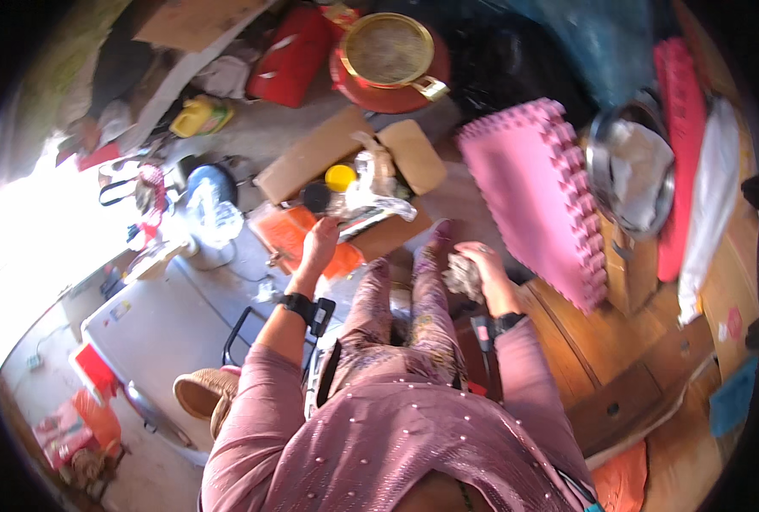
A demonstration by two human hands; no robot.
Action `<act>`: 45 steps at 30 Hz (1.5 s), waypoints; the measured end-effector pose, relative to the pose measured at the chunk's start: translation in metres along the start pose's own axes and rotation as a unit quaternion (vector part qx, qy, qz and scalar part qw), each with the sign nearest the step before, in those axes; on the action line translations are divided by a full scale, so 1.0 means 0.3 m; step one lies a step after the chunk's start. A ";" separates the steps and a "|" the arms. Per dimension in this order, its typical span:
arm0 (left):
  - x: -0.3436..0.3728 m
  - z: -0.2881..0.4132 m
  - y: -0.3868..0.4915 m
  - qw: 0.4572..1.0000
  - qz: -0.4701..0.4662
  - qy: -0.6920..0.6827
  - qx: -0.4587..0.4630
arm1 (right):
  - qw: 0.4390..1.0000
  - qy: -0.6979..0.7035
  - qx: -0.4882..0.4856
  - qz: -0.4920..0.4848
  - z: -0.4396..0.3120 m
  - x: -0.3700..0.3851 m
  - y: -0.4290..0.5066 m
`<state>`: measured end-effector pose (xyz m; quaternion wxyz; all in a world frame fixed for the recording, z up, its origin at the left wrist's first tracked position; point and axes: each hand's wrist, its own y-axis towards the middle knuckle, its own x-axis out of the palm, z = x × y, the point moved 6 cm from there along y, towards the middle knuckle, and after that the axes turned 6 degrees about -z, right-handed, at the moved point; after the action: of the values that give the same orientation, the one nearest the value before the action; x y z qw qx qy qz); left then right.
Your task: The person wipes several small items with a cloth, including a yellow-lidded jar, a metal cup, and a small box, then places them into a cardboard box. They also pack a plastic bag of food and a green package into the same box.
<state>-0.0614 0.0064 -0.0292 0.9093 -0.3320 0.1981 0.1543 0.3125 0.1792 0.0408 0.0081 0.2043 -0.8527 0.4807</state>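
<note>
In front of my legs is an open cardboard box (411, 221) with its flaps spread. It contains a jar with a yellow lid (340, 178), a black round lid (316, 197) and crumpled clear plastic (379, 192). Orange plastic (293, 230) hangs over its near left side. My left hand (322, 243) is at this near edge, beside the orange plastic. Its fingertips are blurred, so I cannot tell whether they grip anything. To the right of my knees, my right hand (489, 272) holds a crumpled greyish cloth (464, 276).
Pink interlocking foam mats (520, 192) lean at the right, above a wooden surface (561, 333). Beyond the box, a gold-rimmed round pan (389, 50) rests on a red round base (379, 99). A white refrigerator-like cabinet (168, 333) and a woven basket (203, 390) are at my left.
</note>
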 end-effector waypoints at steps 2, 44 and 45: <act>-0.107 -0.057 -0.098 0.994 0.107 -0.001 -0.009 | 0.998 0.033 0.056 0.000 0.035 -0.052 0.001; -0.232 -0.314 -0.286 0.948 -0.029 -0.232 -0.215 | 0.944 -0.204 -0.113 0.232 0.149 0.092 0.465; -0.234 -0.284 -0.318 0.950 -0.034 -0.225 -0.211 | 0.933 -0.220 -0.152 0.240 0.159 0.082 0.407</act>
<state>-0.1053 -0.1306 -0.0047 0.8440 -0.4797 -0.0607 0.2321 0.2553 0.1871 -0.0793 -0.2645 0.0901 -0.9196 0.2762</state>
